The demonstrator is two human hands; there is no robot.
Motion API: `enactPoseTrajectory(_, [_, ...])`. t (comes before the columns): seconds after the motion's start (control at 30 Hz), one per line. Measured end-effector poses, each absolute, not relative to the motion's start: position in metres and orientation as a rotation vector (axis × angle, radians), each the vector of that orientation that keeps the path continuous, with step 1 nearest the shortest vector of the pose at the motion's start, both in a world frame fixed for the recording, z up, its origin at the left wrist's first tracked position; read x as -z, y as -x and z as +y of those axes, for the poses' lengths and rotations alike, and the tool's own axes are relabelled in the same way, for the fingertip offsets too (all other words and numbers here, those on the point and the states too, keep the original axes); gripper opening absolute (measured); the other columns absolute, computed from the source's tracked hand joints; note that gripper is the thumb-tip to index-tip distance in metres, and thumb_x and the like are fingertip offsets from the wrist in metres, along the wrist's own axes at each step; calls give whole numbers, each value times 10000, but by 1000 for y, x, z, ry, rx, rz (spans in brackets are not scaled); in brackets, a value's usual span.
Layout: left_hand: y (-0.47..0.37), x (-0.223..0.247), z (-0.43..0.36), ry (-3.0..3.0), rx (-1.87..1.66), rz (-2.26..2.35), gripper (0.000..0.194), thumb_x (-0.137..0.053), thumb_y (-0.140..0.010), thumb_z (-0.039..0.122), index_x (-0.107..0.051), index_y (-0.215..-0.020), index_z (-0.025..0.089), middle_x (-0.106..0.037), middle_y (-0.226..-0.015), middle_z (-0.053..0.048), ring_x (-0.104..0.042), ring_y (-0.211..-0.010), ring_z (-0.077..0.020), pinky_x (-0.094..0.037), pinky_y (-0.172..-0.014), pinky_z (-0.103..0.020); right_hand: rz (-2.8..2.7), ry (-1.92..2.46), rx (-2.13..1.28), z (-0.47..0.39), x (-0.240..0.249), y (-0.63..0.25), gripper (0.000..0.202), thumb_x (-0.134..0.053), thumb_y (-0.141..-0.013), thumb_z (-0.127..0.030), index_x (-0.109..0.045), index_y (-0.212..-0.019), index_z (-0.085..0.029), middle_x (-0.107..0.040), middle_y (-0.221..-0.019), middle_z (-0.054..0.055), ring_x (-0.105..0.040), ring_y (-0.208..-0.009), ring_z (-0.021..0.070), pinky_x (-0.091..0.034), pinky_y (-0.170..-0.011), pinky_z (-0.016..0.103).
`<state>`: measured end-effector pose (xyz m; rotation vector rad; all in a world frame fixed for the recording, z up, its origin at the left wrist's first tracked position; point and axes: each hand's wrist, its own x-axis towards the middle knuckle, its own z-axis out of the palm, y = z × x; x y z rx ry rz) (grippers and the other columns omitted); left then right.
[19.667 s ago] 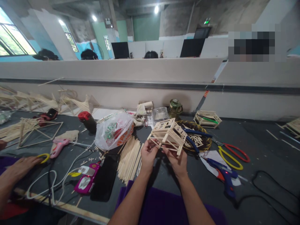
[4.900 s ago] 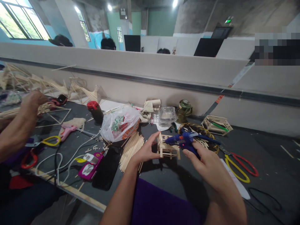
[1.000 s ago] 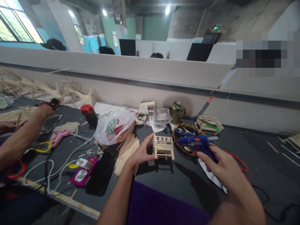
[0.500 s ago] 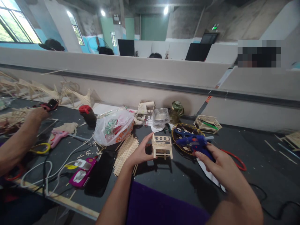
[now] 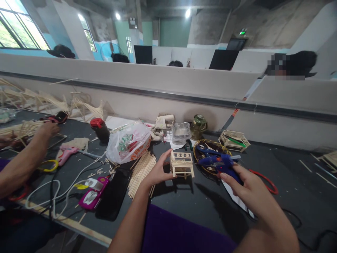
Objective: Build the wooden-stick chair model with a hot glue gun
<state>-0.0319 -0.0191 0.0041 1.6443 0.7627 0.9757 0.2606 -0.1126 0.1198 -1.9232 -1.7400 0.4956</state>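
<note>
Between the thumb and fingers of my left hand [image 5: 159, 171] is a small wooden stick model [image 5: 182, 164], upright near the middle of the dark table. My right hand [image 5: 243, 181] is wrapped round a blue glue gun [image 5: 222, 164], whose nozzle end points left over a round yellow-rimmed basket [image 5: 196, 158]. A gap separates the glue gun from the model. Just left of my left hand lies a bundle of thin wooden sticks [image 5: 142, 174].
A plastic bag [image 5: 129, 142], a red-lidded bottle [image 5: 100, 130] and a green jar [image 5: 198, 126] stand behind. A phone [image 5: 113, 195] and a magenta power strip [image 5: 94, 193] lie left. A co-worker's arm [image 5: 28, 160] reaches in. Red-handled tool [image 5: 265, 181] lies right.
The co-worker's hand at the left has moved slightly down, and another hand now shows beside it. The whole view has shifted a little. My hands keep their holds.
</note>
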Motion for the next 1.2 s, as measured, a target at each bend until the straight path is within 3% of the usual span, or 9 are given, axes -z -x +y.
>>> enactPoseTrajectory(0.37, [30, -7, -20, -1758, -1065, 861, 1001, -821, -669, 314, -268, -1504, 328, -313, -1533, -95, -316, -1413, -323, -343, -1134, -492, -1758, 1846, -531, -112, -123, -253, 427, -518, -873, -568, -664, -1032, -199, -699, -772, 36, -562, -524, 163, -433, -486, 273])
enactPoseTrajectory(0.6, [29, -11, -22, -1861, -1103, 947, 969, -820, -673, 342, -300, -1489, 306, -346, -1512, -101, -339, -1396, -311, -290, -1157, -489, -1803, 1810, -503, -109, -129, -239, 449, -500, -883, -564, -660, -1099, -204, -705, -772, 30, -558, -524, 166, -443, -520, 281])
enactPoseTrajectory(0.8, [26, -18, -25, -1955, -1200, 1039, 932, -807, -687, 380, -322, -1477, 279, -405, -1461, -107, -378, -1357, -302, -290, -1149, -478, -1762, 1774, -484, -108, -129, -236, 461, -519, -877, -550, -665, -1137, -198, -733, -965, 80, -616, -602, 186, -476, -547, 289])
enactPoseTrajectory(1.2, [18, -24, -32, -2060, -1195, 1107, 941, -803, -692, 421, -308, -1478, 272, -414, -1433, -111, -379, -1332, -289, -324, -1125, -457, -1721, 1797, -457, -107, -131, -238, 494, -529, -834, -600, -696, -1048, -187, -725, -804, 82, -659, -646, 235, -448, -479, 292])
